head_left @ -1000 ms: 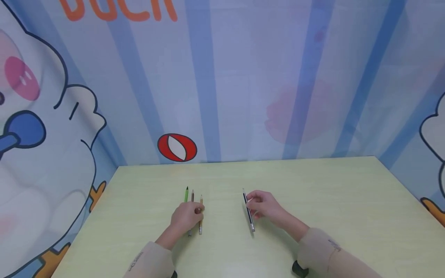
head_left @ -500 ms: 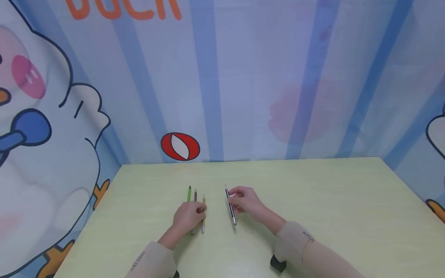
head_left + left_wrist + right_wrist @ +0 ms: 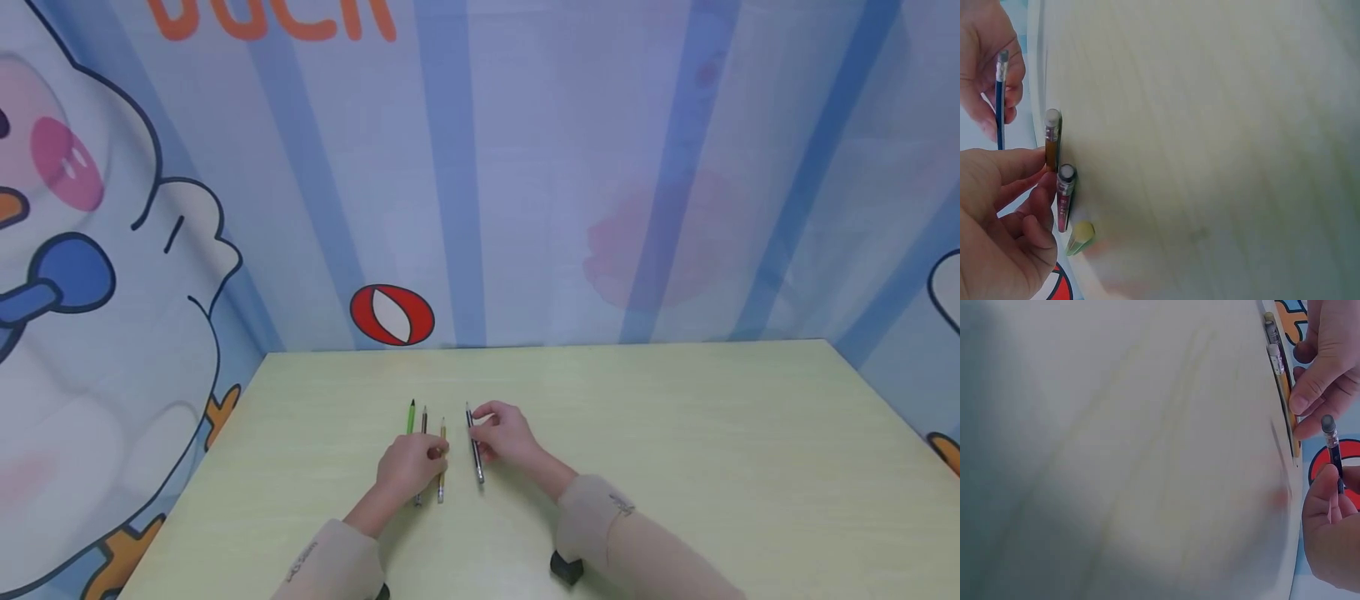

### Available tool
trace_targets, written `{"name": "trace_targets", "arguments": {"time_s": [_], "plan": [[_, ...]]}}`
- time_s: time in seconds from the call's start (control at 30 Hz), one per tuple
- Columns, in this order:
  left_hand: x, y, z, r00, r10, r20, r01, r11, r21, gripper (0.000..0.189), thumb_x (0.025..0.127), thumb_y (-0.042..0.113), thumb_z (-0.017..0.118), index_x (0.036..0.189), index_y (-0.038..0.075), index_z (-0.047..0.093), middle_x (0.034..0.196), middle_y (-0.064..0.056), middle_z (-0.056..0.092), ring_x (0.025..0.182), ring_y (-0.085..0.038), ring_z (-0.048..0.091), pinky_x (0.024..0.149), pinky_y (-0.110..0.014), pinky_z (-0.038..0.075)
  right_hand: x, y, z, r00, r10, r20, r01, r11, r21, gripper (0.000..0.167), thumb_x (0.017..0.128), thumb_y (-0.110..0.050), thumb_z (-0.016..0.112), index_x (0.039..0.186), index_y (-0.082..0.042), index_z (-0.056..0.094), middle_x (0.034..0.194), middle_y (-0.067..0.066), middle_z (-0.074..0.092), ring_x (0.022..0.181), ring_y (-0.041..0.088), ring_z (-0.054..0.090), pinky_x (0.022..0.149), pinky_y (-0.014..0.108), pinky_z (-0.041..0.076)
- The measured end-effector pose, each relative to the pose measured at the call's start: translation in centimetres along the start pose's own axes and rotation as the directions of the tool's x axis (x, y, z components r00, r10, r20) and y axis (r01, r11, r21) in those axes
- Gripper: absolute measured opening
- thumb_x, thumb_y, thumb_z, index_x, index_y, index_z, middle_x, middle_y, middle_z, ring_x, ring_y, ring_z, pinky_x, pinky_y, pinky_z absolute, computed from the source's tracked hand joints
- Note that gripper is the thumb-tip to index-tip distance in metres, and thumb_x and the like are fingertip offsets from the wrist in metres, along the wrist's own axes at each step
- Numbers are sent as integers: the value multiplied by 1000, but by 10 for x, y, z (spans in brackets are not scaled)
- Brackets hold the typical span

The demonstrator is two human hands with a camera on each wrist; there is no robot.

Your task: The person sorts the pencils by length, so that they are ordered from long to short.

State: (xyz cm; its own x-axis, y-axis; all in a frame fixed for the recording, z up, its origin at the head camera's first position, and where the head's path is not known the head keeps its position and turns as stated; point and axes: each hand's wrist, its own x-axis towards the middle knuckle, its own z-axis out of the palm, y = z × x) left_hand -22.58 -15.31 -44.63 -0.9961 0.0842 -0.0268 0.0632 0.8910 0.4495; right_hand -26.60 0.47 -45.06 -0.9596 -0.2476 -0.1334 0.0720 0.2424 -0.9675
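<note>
My left hand lies over a row of pencils, its thumb and a finger pinching the yellow pencil. Left of that one are a dark pencil and a green pencil, both partly covered by the hand. In the left wrist view the metal eraser end of the dark pencil shows beside my curled fingers. Just right of the row, my right hand holds a dark striped pencil between thumb and fingertips, point away from me. Its eraser end shows in the right wrist view, apart from the yellow pencil.
The pale yellow tabletop reaches back to a blue striped backdrop with cartoon figures. A black wrist strap piece hangs under the right sleeve.
My right hand has moved left with the striped pencil, closing much of the gap to the row. The left hand keeps its place on the yellow pencil; the head view has shifted slightly.
</note>
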Motion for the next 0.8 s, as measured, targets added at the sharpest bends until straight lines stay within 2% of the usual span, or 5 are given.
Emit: {"name": "trace_targets", "arguments": {"time_s": [0.2, 0.47, 0.8], "plan": [[0, 1, 0, 1000, 3, 11, -3, 1000, -2, 23, 76, 15, 65, 99, 14, 67, 72, 5, 59, 60, -7, 46, 49, -21, 33, 3, 4, 7, 1000, -13, -26, 12, 999, -50, 23, 80, -3, 58, 102, 1, 53, 62, 3, 52, 42, 8, 48, 42, 21, 44], [-1, 1, -1, 1000, -2, 18, 3, 1000, -8, 24, 76, 15, 66, 100, 14, 67, 72, 5, 60, 59, -7, 46, 48, -21, 33, 4, 8, 13, 999, 21, -34, -25, 993, -115, 20, 80, -5, 59, 100, -2, 53, 60, 2, 52, 43, 10, 48, 43, 20, 44], [0, 2, -1, 1000, -17, 14, 17, 1000, -14, 24, 76, 16, 66, 100, 14, 67, 73, 5, 60, 60, -8, 47, 49, -21, 33, 4, 1, 19, 998, 40, -40, -49, 965, -257, 13, 79, -4, 58, 92, -4, 54, 54, 2, 52, 40, 10, 45, 40, 17, 38]]}}
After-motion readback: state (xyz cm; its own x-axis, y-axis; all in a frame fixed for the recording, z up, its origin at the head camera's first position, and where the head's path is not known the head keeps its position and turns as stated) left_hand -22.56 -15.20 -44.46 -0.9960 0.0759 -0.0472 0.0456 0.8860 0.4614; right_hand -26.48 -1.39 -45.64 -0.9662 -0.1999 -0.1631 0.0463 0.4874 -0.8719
